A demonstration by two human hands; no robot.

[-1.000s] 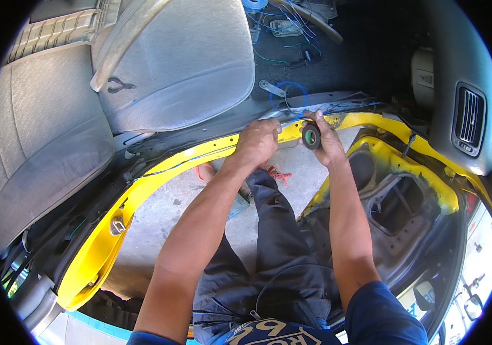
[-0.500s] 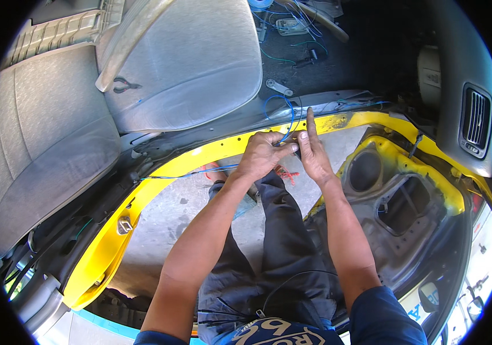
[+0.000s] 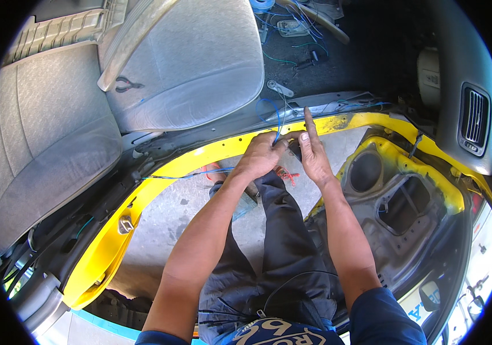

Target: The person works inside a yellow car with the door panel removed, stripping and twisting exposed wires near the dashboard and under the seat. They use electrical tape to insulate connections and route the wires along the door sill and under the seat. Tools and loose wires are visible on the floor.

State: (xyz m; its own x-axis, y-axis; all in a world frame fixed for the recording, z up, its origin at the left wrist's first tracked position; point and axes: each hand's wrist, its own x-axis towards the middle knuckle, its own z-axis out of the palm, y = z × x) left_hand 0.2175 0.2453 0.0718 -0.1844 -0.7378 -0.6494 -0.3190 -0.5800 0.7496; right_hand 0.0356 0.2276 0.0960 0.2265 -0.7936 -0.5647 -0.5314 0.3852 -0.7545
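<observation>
My left hand (image 3: 261,154) is closed on blue wire (image 3: 280,122) above the yellow door sill (image 3: 223,150). The wire rises from the fingers into a loose loop over the sill's inner edge. Just to the right, my right hand (image 3: 316,161) has its index finger stretched forward and its thumb raised, while the other fingers are curled and mostly hidden. Between the hands a small dark piece (image 3: 296,145) shows, close to the right thumb; its kind I cannot make out. More blue wires (image 3: 191,173) run from my left hand leftward across the sill.
Grey seats (image 3: 200,63) fill the left and far side, with pliers (image 3: 128,84) lying on one. A grey window crank (image 3: 280,88) and tangled wires (image 3: 309,34) lie on the dark floor. The stripped door (image 3: 407,201) stands on the right, below the dashboard vent (image 3: 475,122).
My left hand has shifted slightly left, away from the right thumb, and the wire loop has moved left. More of the dark piece shows between the hands. My right hand has barely moved.
</observation>
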